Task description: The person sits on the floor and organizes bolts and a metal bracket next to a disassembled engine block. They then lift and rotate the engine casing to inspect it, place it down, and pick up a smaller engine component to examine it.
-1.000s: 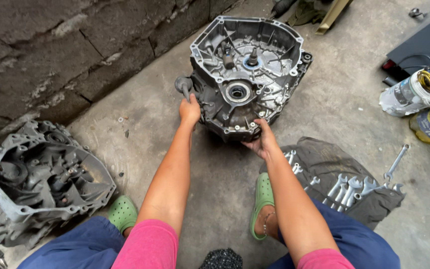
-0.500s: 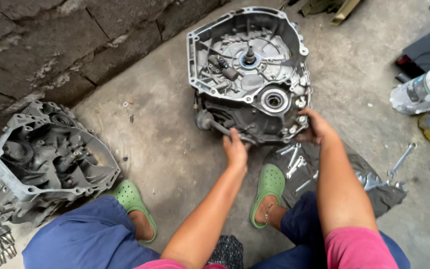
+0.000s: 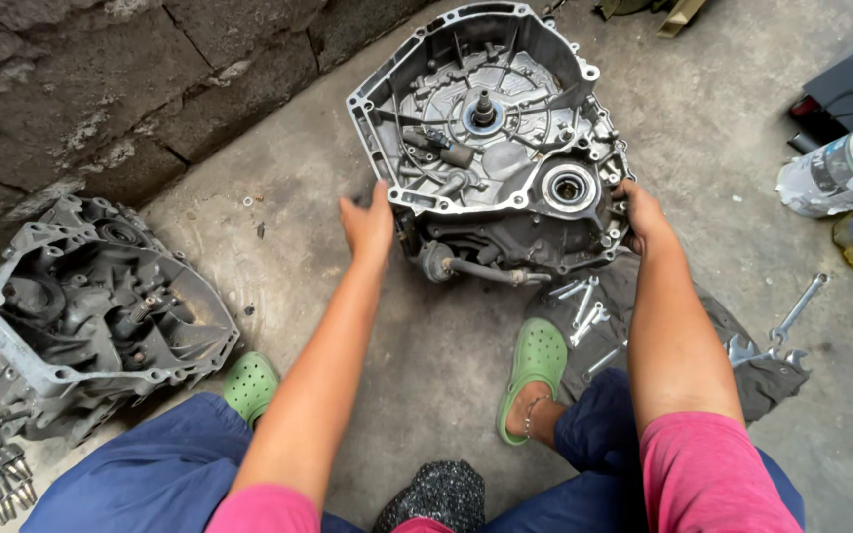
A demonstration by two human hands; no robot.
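Observation:
A grey aluminium gearbox housing (image 3: pixel 491 128) stands on the concrete floor, its open bell side facing up at me with a shaft in the middle. My left hand (image 3: pixel 368 222) presses against its left lower edge, fingers spread. On the opposite side my right hand (image 3: pixel 641 212) grips the housing's right lower edge beside a round bearing bore (image 3: pixel 567 186). Both arms reach forward from pink sleeves.
A second dark housing half (image 3: pixel 91 306) lies at the left by the stone wall, with bolts (image 3: pixel 2 484) near it. Wrenches (image 3: pixel 792 316) lie on a dark cloth (image 3: pixel 742 380) at right. Bottles (image 3: pixel 841 178) stand far right. My green clogs (image 3: pixel 535 365) rest below the gearbox.
The gearbox housing has been turned and shifted on the floor, and both my hands moved with it; my left hand has slid from its lower front edge to its left edge.

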